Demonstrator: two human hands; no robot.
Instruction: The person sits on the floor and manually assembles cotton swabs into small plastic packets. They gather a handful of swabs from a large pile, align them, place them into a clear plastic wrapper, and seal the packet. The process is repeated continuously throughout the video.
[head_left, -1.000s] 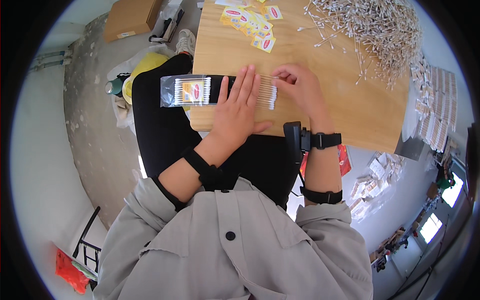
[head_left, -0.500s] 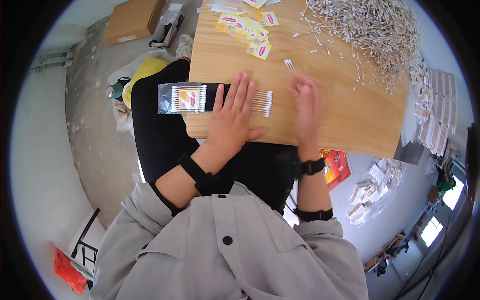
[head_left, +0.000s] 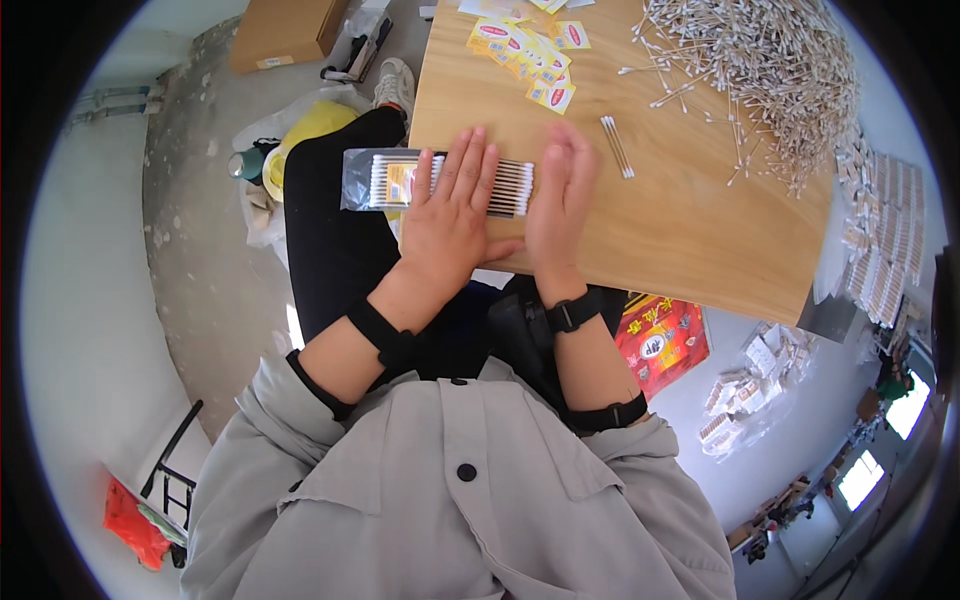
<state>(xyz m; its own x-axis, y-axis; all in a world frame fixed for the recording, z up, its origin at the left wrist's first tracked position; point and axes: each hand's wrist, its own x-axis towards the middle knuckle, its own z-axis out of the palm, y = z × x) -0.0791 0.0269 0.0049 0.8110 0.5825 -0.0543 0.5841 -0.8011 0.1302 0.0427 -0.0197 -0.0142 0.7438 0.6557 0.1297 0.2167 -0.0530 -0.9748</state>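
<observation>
From afar, I judged light, even pressure best for aligning the swabs (head_left: pixel 514 188), my left hand (head_left: pixel 445 220) flat with fingers extended, my right hand (head_left: pixel 560 205) too blurred to tell.

In front of you, a clear plastic bag (head_left: pixel 356 182) lies flat, its left end jutting past the edge of the wooden table (head_left: pixel 700 225). Your bagged swabs (head_left: pixel 379 182), white-tipped, lie side by side with a yellow card (head_left: pixel 401 184); rightward, a second swab row (head_left: pixel 511 187) ends in slightly slanting tips, its left part hidden.
</observation>
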